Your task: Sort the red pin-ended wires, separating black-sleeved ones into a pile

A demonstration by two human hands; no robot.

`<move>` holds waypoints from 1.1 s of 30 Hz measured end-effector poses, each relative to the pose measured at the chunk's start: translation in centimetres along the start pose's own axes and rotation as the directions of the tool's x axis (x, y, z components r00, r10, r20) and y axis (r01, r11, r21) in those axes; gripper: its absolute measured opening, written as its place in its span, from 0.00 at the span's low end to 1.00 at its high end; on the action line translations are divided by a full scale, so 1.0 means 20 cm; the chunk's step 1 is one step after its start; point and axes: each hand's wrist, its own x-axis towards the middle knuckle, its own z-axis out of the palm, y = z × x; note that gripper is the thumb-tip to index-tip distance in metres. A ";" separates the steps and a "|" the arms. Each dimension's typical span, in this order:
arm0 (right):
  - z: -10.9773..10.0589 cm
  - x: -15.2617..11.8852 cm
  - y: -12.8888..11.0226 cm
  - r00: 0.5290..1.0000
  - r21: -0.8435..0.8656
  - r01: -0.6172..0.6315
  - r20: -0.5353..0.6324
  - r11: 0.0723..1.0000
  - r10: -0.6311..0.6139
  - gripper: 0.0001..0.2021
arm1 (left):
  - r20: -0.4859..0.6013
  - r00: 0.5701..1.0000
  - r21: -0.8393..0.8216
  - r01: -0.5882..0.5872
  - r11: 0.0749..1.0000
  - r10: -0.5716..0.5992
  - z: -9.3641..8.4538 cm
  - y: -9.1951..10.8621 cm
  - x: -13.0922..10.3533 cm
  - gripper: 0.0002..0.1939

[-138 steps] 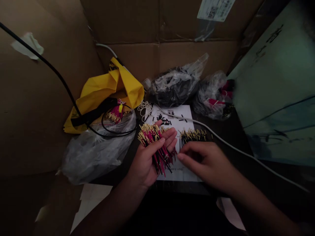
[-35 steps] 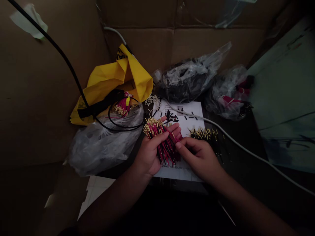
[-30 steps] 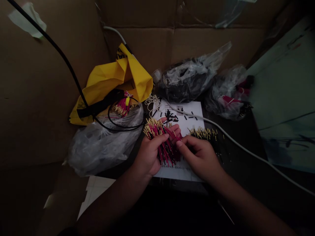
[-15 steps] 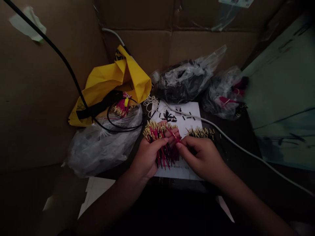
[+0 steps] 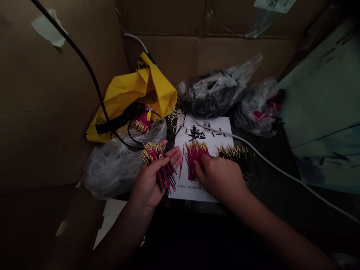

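Observation:
My left hand (image 5: 147,180), palm up, has its thumb closed over a bundle of red and black wires (image 5: 159,161) with gold-coloured tips. Its other fingers stretch out beyond the bundle. On a printed white sheet (image 5: 182,191) lies a pile of red wires (image 5: 192,153) with similar tips. My right hand (image 5: 221,174) is curled over that pile, thumb and forefinger pinched on red wires at its right side. Its fingertips are partly hidden. Right of it lies a pile of black wires (image 5: 233,152) with gold tips.
Short black tubes (image 5: 195,133) lie scattered on the sheet's upper part. A grey cable (image 5: 270,159) crosses the dark table. Behind are a yellow bag (image 5: 126,88), clear plastic bags (image 5: 216,93) and cardboard walls (image 5: 165,56). A rubber-band heap (image 5: 176,114) sits near the yellow bag.
My left hand has moved left with its bundle, away from the right hand. My right hand has left the bundle and reached down to the red pile. The camera view has shifted slightly.

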 end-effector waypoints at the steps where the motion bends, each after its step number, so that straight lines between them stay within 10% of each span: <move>1: 0.00 -0.01 0.00 1.000 -0.001 0.000 -0.001 1.000 0.000 0.20 | 0.017 1.000 -0.005 0.000 1.000 0.000 0.00 0.00 0.00 0.36; 6: -0.06 -0.05 0.02 0.999 0.316 0.011 -0.053 0.949 0.006 0.20 | 0.133 0.991 -0.033 0.014 0.999 -0.010 0.05 -0.02 -0.04 0.37; 10: -0.09 -0.08 0.02 0.989 0.780 0.062 0.037 0.623 -0.145 0.16 | 0.211 0.977 -0.058 0.059 0.997 -0.045 0.09 -0.05 -0.06 0.38; 19: -0.06 -0.09 0.03 0.980 0.964 -0.112 0.147 0.242 -0.131 0.12 | 0.300 0.953 -0.065 0.057 0.996 -0.035 0.14 -0.11 -0.09 0.38; 27: -0.04 -0.12 0.06 0.987 0.971 -0.146 0.157 0.192 -0.044 0.12 | 0.231 0.971 -0.042 0.071 0.997 -0.060 0.17 -0.14 -0.08 0.39; 33: -0.02 -0.14 0.03 0.999 0.940 -0.041 0.034 0.339 0.026 0.11 | 0.181 0.980 -0.045 0.094 0.995 -0.084 0.19 -0.17 -0.09 0.37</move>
